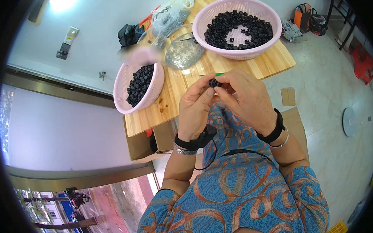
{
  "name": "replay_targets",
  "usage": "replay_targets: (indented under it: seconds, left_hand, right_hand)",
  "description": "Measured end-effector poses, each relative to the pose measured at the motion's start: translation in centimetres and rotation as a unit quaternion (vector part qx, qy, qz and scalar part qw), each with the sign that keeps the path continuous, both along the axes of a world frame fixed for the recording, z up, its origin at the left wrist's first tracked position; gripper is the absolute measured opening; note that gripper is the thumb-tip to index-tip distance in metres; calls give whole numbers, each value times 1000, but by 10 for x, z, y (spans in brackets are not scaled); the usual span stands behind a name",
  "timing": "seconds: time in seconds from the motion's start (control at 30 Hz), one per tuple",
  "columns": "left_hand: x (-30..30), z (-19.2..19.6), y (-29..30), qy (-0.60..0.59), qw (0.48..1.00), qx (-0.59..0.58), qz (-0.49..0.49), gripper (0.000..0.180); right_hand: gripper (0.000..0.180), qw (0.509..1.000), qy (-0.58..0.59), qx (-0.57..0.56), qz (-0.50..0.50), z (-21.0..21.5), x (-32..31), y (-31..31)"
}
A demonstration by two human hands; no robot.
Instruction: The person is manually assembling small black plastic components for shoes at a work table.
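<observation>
My left hand (195, 104) and my right hand (247, 100) meet in front of my body, just off the near edge of the wooden table (170, 109). Between the fingertips of both is a small round black plastic part (214, 82). A thin green piece (220, 74), perhaps a tool's handle, shows at my right fingers and is mostly hidden. A pink basket (158, 86) with many similar black parts (141, 83) is at the left. The larger pink basket (237, 54) at the far right holds more black parts (216, 29).
Round clear plastic trays (184, 53) and a clear plastic bag (170, 18) lie between the baskets, near a black bag (130, 35). Under the table is a cardboard box (164, 138). A red stool (363, 65) stands on the floor at right.
</observation>
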State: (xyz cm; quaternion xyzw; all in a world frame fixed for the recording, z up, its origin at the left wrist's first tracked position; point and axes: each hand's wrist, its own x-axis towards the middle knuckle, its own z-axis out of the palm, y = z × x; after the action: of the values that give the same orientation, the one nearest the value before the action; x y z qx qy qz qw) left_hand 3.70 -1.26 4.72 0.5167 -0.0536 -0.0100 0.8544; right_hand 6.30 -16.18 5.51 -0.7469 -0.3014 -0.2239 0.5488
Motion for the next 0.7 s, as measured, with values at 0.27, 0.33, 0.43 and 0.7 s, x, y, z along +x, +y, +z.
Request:
replay_targets:
  seconds: [0.27,0.33,0.43,0.7]
  left_hand:
    - [1,-1,0,-30,999,26,1,32]
    - [1,1,1,-5,1000,-5,-13,32]
    - [0,1,1,0,1000,-15,-20,32]
    - [0,1,0,-7,1000,-7,-14,32]
  right_hand:
    - [16,1000,-15,-4,-3,1,-1,-2]
    - [16,1000,-5,16,-1,0,-1,-2]
    - [15,1000,-2,6,-2,1,-2,-3]
    - [15,1000,-7,2,-6,1,-1,-3]
